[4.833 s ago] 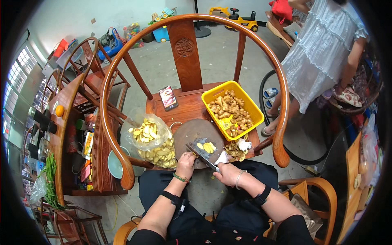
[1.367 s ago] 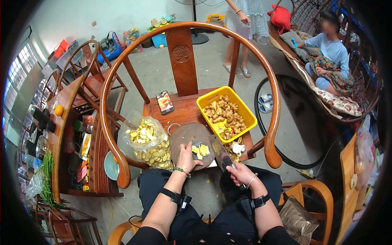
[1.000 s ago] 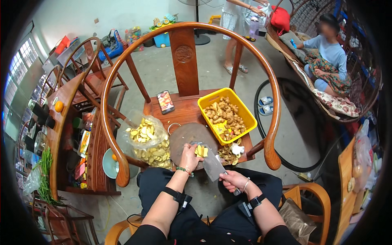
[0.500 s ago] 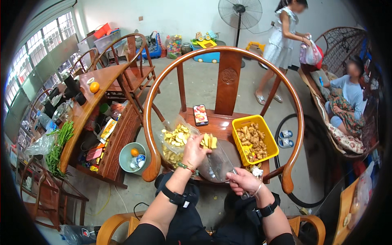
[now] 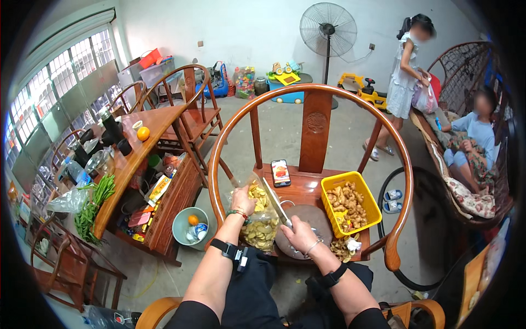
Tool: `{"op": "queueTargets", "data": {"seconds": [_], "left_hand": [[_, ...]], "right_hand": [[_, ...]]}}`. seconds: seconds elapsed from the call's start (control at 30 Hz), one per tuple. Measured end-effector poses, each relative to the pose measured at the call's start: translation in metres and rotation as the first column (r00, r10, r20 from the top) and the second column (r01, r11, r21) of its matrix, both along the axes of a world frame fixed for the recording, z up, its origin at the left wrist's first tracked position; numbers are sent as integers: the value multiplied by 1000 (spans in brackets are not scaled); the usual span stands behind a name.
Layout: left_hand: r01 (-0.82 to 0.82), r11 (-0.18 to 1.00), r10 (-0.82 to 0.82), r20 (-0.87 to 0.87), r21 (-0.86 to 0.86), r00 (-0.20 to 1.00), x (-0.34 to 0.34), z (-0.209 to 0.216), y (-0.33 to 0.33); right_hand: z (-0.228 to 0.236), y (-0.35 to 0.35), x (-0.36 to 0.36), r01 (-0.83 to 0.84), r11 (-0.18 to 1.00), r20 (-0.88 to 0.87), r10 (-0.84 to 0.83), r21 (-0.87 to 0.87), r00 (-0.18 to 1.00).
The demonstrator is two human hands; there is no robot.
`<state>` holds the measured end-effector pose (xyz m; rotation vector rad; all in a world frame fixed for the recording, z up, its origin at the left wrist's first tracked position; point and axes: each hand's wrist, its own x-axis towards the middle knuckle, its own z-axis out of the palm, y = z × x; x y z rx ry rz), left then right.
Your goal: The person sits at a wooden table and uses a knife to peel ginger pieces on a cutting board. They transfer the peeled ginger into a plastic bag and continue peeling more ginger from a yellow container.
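Note:
A clear plastic bag (image 5: 259, 233) full of sliced ginger (image 5: 261, 198) stands at the left of the chair seat. My left hand (image 5: 243, 202) is closed on the upper left rim of the bag, its fingertips partly hidden. In my right hand (image 5: 301, 236) is the handle of a cleaver (image 5: 275, 202), its broad blade tilted up beside the bag's mouth. Under that hand lies a round, dark chopping board (image 5: 312, 218) with wet specks. A yellow plastic basket (image 5: 370, 219) to its right holds whole ginger roots (image 5: 350, 200).
A phone (image 5: 280, 173) lies on the seat of the wooden armchair (image 5: 315, 123). Peelings (image 5: 341, 251) sit below the basket. A pale green bucket (image 5: 179, 233) stands left, near a wooden table (image 5: 143, 151). Two people are at the right, one standing, one on a rattan seat.
The ginger slices in my left hand are gone from it, and that hand has moved left to the bag's rim. The cleaver has swung upright, its blade closer to the bag. The view has shifted.

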<state>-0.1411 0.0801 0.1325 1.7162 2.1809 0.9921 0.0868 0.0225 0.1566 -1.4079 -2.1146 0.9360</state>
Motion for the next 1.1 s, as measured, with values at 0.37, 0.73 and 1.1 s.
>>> {"op": "queueTargets", "data": {"seconds": [0.37,0.73,1.1], "left_hand": [[-6,866,-395,-690,-500,606,-2,18,-26],[-1,884,-434,-820,-468,373,-29,79,-34],[-24,835,-509,-789,-550,343,-11,70,-27]], "right_hand": [[-51,-32,72,141,951,-387,-243,-274,889],[-71,-41,96,140,967,-347,-209,-214,914],[-53,-50,108,114,944,-291,-209,-310,934]]}}
